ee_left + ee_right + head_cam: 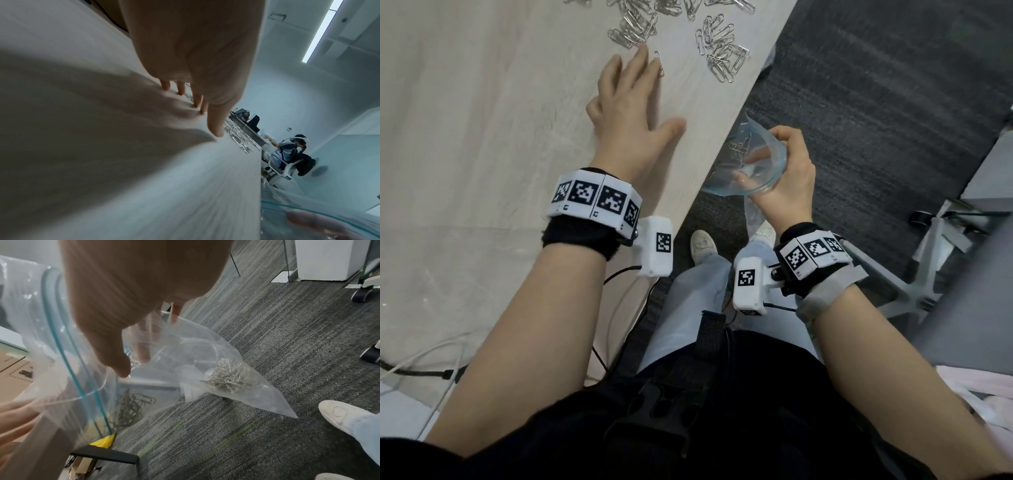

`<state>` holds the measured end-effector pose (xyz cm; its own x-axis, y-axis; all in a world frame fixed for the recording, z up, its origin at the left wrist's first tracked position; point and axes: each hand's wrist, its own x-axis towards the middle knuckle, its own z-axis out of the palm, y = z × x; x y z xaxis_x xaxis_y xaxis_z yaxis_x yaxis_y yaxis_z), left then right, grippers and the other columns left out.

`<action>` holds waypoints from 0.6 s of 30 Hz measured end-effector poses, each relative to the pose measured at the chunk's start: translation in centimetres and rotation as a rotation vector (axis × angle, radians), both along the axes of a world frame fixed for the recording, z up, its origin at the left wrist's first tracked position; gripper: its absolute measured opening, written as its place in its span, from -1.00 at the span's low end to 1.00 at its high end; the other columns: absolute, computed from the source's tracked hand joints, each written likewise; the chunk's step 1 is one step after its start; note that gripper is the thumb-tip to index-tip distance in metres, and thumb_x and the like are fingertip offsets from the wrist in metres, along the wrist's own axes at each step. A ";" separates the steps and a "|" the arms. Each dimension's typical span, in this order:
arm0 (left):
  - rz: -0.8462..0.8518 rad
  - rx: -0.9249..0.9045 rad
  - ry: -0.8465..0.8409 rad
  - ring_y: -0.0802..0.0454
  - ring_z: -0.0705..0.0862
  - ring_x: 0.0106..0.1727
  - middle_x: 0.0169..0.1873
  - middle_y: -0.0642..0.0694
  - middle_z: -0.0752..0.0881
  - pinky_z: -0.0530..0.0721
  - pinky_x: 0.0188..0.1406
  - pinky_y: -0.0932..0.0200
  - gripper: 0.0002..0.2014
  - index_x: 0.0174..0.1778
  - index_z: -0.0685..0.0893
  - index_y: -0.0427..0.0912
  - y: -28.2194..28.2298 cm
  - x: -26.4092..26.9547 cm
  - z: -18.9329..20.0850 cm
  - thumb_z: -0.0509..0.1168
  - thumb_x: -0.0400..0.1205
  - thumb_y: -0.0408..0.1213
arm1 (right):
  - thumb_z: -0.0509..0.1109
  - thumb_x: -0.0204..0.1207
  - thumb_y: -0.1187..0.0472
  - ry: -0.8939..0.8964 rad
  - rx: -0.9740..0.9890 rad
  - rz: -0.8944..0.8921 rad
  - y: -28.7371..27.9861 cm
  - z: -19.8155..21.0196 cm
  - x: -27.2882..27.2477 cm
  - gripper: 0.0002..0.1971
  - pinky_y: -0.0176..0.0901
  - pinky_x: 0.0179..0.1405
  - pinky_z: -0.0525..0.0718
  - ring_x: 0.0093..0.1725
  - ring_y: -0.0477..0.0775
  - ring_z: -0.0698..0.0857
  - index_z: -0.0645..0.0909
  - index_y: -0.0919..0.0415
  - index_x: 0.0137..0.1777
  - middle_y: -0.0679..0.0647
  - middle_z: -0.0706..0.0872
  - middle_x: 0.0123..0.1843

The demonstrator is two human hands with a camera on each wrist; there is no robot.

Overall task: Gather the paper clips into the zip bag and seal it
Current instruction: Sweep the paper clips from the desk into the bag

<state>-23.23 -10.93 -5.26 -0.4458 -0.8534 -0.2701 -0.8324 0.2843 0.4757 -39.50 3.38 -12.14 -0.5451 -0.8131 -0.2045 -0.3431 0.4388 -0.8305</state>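
Note:
Silver paper clips lie in loose piles (635, 29) (722, 51) at the far end of the pale table (482, 120). My left hand (650, 92) lies flat on the table with its fingers spread and straight. The index fingertip is beside a single clip (659, 63). In the left wrist view the left hand (205, 110) touches the tabletop, with the clips (238, 133) just beyond it. My right hand (780, 161) grips the rim of the clear zip bag (753, 171) and holds its mouth open just below the table edge. Several clips (228, 378) sit in the bag's lower corner, below the right hand (133, 360).
Grey carpet (859, 102) lies right of the table edge. An office chair base with castors (921, 274) stands at the right. Cables (421, 366) run along the near left. One stray clip (282, 417) lies on the carpet near my shoe (339, 415). Another person (292, 151) sits far off.

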 end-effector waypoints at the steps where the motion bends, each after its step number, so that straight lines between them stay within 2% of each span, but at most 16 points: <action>1: 0.007 -0.015 0.011 -0.03 -0.03 0.64 0.63 0.07 0.12 0.00 0.50 -0.11 -0.30 0.59 0.19 -0.05 -0.1 -0.2 -0.1 0.27 0.56 0.02 | 0.57 0.17 -0.22 -0.003 -0.008 -0.006 0.0 0.0 -0.1 -0.44 0.26 0.22 0.64 0.09 0.19 0.73 0.30 -0.39 0.06 0.10 0.78 0.02; 5: -0.020 -0.050 0.076 0.00 0.06 0.64 0.58 0.09 0.27 0.03 0.53 -0.11 -0.44 0.55 0.30 -0.04 0.1 -1.6 -0.5 0.23 0.62 -0.07 | 0.56 0.16 -0.38 -0.012 -0.031 -0.031 -0.3 0.2 -0.7 -0.45 0.28 0.17 0.65 0.03 0.21 0.75 0.33 -0.39 0.03 0.06 0.80 -0.06; 9: -0.075 -0.057 0.184 -0.05 0.18 0.62 0.50 0.02 0.43 0.07 0.58 -0.07 -0.56 0.44 0.47 -0.08 0.9 -3.2 -0.9 0.24 0.62 -0.16 | 0.60 0.16 -0.35 -0.030 -0.034 -0.049 -1.1 0.2 -1.5 -0.45 0.29 0.14 0.66 0.00 0.21 0.75 0.34 -0.37 0.01 0.02 0.81 -0.11; 11: -0.033 -0.088 0.245 -0.05 0.26 0.59 0.46 -0.03 0.48 0.12 0.59 0.03 -0.63 0.36 0.56 -0.11 0.8 -3.6 -1.0 0.25 0.61 -0.21 | 0.61 0.14 -0.36 -0.038 -0.029 -0.044 -1.7 0.2 -1.9 -0.43 0.28 0.15 0.66 0.01 0.21 0.76 0.34 -0.38 0.01 0.01 0.81 -0.11; 14: 0.122 -0.148 0.238 -0.06 0.16 0.62 0.54 -0.07 0.36 0.04 0.60 0.08 -0.62 0.38 0.52 -0.08 -0.4 -3.4 -1.1 0.22 0.62 -0.21 | 0.61 0.14 -0.37 -0.040 -0.017 -0.035 -2.8 0.0 -2.8 -0.43 0.26 0.15 0.67 0.03 0.20 0.75 0.33 -0.48 0.02 0.03 0.80 -0.04; 16: 0.198 -0.189 0.137 -0.14 0.03 0.65 0.61 -0.14 0.19 -0.04 0.61 -0.04 -0.52 0.49 0.39 -0.08 -1.7 -3.2 -1.1 0.19 0.63 -0.15 | 0.62 0.15 -0.32 -0.051 -0.012 -0.024 -3.4 0.0 -3.6 -0.43 0.26 0.15 0.68 0.05 0.20 0.75 0.32 -0.54 0.03 0.05 0.79 0.00; 18: 0.319 -0.172 -0.013 -0.20 -0.11 0.66 0.65 -0.18 0.00 -0.13 0.60 -0.19 -0.40 0.60 0.17 -0.10 -3.4 -3.0 -1.1 0.14 0.64 -0.07 | 0.61 0.15 -0.30 -0.073 -0.012 -0.019 -4.0 0.0 -4.3 -0.43 0.27 0.14 0.69 0.06 0.21 0.75 0.31 -0.56 0.03 0.07 0.78 0.02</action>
<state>-26.27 -14.37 -6.38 -0.1470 -0.9825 -0.1143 -0.8978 0.0840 0.4323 -43.79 -0.66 -12.17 -0.5447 -0.8051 -0.2347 -0.2726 0.4346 -0.8584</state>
